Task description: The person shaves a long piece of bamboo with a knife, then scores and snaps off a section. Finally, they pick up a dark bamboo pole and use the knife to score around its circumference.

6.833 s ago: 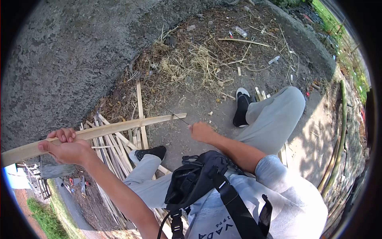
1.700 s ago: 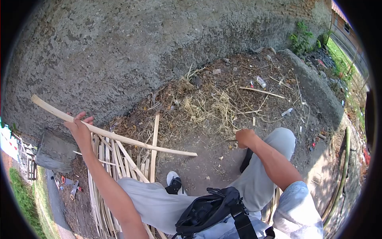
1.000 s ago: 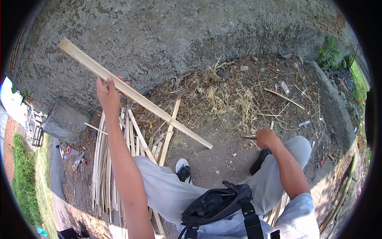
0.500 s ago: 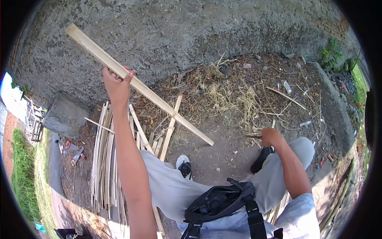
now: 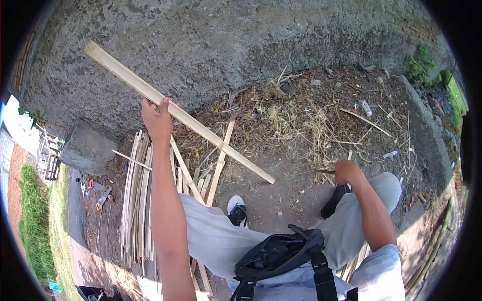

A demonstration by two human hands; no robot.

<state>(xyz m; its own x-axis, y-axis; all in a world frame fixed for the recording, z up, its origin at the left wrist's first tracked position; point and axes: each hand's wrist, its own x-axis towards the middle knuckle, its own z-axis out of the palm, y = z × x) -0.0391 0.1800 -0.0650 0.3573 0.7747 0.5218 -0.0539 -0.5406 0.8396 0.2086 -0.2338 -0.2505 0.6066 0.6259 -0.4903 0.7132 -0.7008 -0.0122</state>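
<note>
One black bag [image 5: 278, 256] sits nearest, at the waist. Beyond it, the right hand [image 5: 349, 173] has its fingers closed around a dark blade [image 5: 325, 171], apart from the pale strip [image 5: 193, 124], so no cutting is under way. The left hand [image 5: 158, 120] clamps that strip in its fingers, slanting over the dirt [image 5: 263, 205]. Loose slats [image 5: 133, 200] lie piled leftward; behind rises a rough wall [image 5: 201, 45].

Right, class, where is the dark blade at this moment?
In the head view, the dark blade is in the person's right hand, near the right knee, its tip pointing toward their left side.
</note>
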